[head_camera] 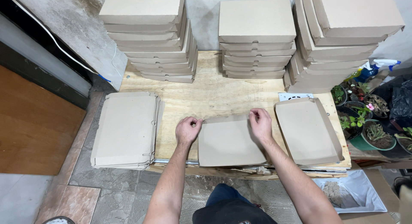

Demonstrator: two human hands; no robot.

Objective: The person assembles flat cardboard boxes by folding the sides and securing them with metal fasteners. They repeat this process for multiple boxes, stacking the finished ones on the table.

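While the person stands at the plywood tabletop (223,91), the scene reads left to right as follows. Far left: a stack of flat die-cut blanks (126,129), matte grey-brown card, overhanging the table edge. Behind it, a pile of finished boxes (150,35), with further piles to the right. Left hand (187,130): fingers curled shut, pinching the upper left corner of the cardboard blank (229,142). That blank lies flat at the front centre of the tabletop, between both hands. Right hand (260,123): fingers bent closed on the blank's upper right edge. Judgement: the sheet is light, thin, stiff across the panel but creases readily at scored lines; dry, not slippery; best held at corners or flap edges. Right: a half-formed tray (307,129) with raised walls. Far right: potted plants (365,121), a spray bottle (377,67).
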